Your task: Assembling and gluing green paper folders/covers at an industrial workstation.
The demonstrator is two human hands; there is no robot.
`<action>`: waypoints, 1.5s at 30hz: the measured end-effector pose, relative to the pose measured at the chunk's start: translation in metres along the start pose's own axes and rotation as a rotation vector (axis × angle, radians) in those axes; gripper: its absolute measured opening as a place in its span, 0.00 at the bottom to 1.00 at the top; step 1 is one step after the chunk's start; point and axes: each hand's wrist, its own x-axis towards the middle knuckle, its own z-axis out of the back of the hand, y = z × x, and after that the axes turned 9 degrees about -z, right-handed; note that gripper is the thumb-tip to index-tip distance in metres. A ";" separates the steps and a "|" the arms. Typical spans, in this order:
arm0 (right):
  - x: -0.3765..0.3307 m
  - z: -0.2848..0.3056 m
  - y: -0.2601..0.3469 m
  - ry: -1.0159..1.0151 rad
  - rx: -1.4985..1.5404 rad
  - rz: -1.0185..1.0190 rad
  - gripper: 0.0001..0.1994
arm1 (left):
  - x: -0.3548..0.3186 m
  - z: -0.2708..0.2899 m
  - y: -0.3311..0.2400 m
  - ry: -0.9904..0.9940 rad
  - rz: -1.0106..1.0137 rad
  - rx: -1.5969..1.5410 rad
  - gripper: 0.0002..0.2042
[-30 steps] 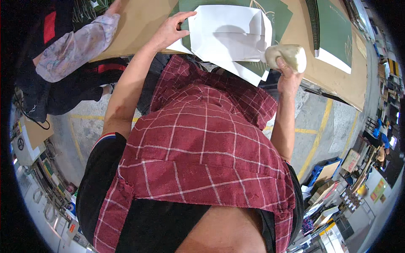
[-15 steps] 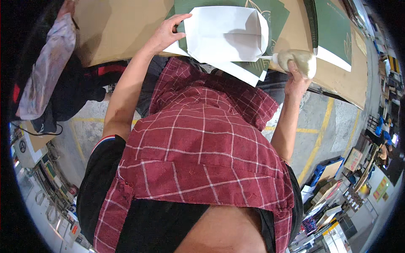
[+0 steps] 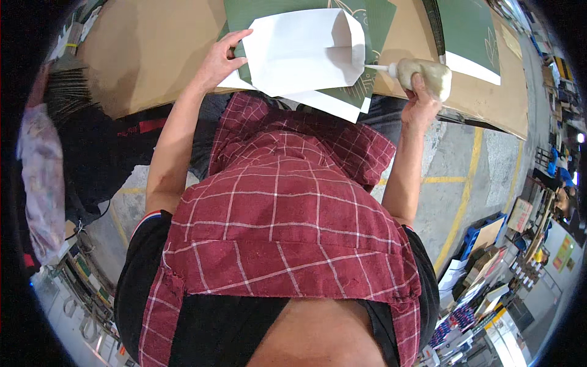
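Nearest, the right hand point(image 3: 422, 105) has its grip wrapped round a pale squeeze bottle point(image 3: 425, 76), nozzle point(image 3: 377, 66) pointing left, tip right by the folded white paper point(image 3: 293, 55); touching or just apart, I can't tell! Gentle, even pressure looks wisest here, tip kept low along that raised right flap so nothing smears. Across to the left hand point(image 3: 217, 64): grip open, thumb and fingers spread at the paper's left edge; light, steady contact there should prevent skidding. Beneath the paper lie green sheets point(image 3: 382, 24), and beyond, the brown bench point(image 3: 168, 37) spreads away.
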 end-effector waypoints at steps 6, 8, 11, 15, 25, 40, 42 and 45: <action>-0.010 -0.007 -0.002 -0.004 0.060 0.004 0.25 | -0.001 0.000 0.005 -0.022 -0.019 -0.018 0.27; -0.011 -0.004 -0.004 0.008 0.053 -0.002 0.25 | 0.000 0.001 0.008 -0.018 -0.072 0.029 0.28; -0.015 -0.005 -0.003 0.021 0.041 -0.011 0.24 | 0.000 0.001 0.010 -0.015 -0.089 0.061 0.28; -0.026 -0.010 0.002 0.025 0.002 -0.038 0.23 | 0.000 0.001 0.012 -0.020 -0.048 0.003 0.28; -0.013 0.001 0.010 -0.017 0.049 0.059 0.20 | -0.002 0.001 0.009 -0.011 -0.054 0.056 0.28; 0.007 -0.008 0.029 0.052 0.286 0.093 0.21 | 0.002 0.004 -0.003 -0.004 0.002 -0.010 0.28; 0.017 -0.017 0.033 0.012 0.272 0.098 0.21 | 0.001 0.004 -0.001 -0.010 -0.020 -0.005 0.28; 0.033 -0.025 0.022 0.100 0.267 0.150 0.22 | 0.001 0.001 -0.001 -0.011 -0.023 -0.018 0.28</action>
